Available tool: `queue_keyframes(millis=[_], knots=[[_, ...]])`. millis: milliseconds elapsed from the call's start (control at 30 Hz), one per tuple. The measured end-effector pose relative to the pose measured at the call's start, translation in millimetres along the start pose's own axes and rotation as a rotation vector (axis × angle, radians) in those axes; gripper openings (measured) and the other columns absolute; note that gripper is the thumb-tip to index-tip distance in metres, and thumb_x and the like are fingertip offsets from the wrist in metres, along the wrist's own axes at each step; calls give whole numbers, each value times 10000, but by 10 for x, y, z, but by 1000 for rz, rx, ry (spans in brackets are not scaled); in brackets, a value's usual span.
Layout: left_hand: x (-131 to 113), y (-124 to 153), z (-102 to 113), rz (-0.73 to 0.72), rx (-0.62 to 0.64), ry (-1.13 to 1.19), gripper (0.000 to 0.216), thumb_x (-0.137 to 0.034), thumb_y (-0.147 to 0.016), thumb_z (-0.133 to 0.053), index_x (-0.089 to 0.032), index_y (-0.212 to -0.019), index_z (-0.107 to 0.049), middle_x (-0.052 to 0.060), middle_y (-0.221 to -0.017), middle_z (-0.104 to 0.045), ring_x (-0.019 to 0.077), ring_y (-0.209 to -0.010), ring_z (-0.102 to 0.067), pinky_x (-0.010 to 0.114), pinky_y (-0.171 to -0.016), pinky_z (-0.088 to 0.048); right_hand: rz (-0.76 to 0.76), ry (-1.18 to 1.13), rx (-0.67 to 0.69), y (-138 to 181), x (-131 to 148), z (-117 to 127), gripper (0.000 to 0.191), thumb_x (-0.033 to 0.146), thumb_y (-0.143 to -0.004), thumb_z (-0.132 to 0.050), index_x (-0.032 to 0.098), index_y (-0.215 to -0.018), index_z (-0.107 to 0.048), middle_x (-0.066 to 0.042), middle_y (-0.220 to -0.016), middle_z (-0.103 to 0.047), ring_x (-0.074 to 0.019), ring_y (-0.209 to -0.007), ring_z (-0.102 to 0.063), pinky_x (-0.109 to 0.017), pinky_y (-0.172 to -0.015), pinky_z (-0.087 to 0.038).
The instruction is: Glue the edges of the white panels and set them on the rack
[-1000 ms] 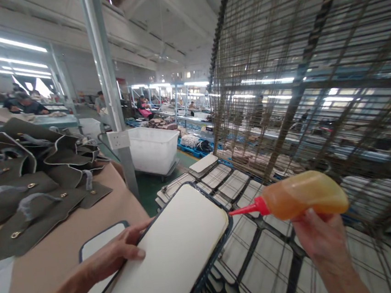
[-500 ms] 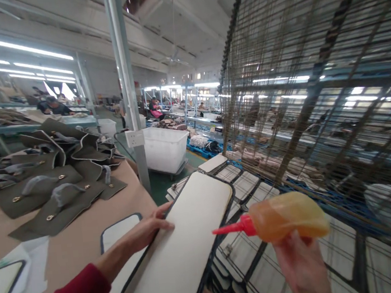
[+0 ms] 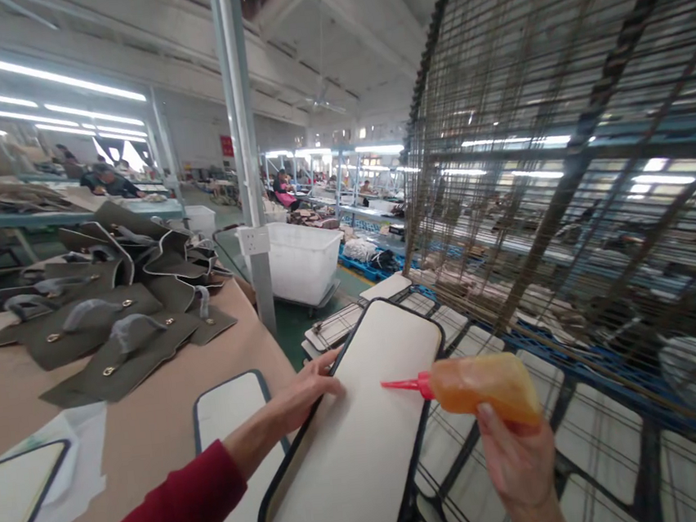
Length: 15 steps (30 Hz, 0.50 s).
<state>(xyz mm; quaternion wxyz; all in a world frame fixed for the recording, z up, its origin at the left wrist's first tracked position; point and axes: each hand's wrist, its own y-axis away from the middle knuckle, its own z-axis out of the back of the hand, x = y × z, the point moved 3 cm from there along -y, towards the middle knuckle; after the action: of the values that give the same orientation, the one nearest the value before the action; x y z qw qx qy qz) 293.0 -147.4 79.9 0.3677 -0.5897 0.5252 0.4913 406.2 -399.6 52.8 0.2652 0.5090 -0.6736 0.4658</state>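
My left hand grips the left edge of a long cream panel with rounded corners and a dark rim. Its thumb lies on the pale face, while the fingers pass partly out of sight behind the edge. In my right hand is a squeeze bottle of amber liquid, held on its side. The bottle's red nozzle points left, its tip over the panel's face; whether it touches I cannot tell. A similar panel lies on the table under my left forearm.
Dark fabric pieces with grey straps are heaped on the brown table. Another panel and white paper lie at the left. A wire rack rises at the right, with panels below. A post and white bin stand ahead.
The bottle has moved left relative to the panel, bringing its nozzle from beside the right edge to above the face. My view has turned slightly left. The left hand keeps its hold.
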Motion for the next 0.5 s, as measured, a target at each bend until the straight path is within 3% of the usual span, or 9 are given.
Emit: queue_keyframes(millis=[167, 233, 400, 500], knots=[[0, -32, 77, 39, -95, -18, 730, -64, -525, -523, -182, -1245, -507, 41, -993, -682, 232, -856, -622, 309, -714, -495, -71, 110, 143, 463, -153, 71, 658, 313, -532, -794, 199, -1139, -568, -107, -1018, -647, -269, -879, -622, -368, -714, -532], [-8, -12, 101, 42, -100, -16, 714, -64, -527, -521, -188, -1231, -523, 31, -982, -684, 223, -854, -621, 301, -727, -493, -31, 127, 124, 380, -87, 7, 644, 306, -535, -796, 185, -1127, -575, -113, -1054, -635, -273, -906, -614, -384, -757, -522], [-65, 33, 35, 45, 1, 6, 727, -53, -548, -513, -208, -1258, -501, 25, -963, -689, 208, -815, -628, 280, -681, -492, 110, 16, -38, -209, 135, -248, 683, 314, -542, -792, 171, -1155, -529, -93, -1156, -572, -234, -1004, -565, -439, -933, -414], [-103, 10, 28, 68, -3, 34, 763, -61, -543, -505, -217, -1290, -466, 21, -943, -692, 215, -767, -634, 292, -641, -496, 95, 31, 6, -96, 69, -297, 648, 282, -554, -789, 177, -1144, -543, -81, -1090, -605, -224, -951, -588, -414, -887, -454]])
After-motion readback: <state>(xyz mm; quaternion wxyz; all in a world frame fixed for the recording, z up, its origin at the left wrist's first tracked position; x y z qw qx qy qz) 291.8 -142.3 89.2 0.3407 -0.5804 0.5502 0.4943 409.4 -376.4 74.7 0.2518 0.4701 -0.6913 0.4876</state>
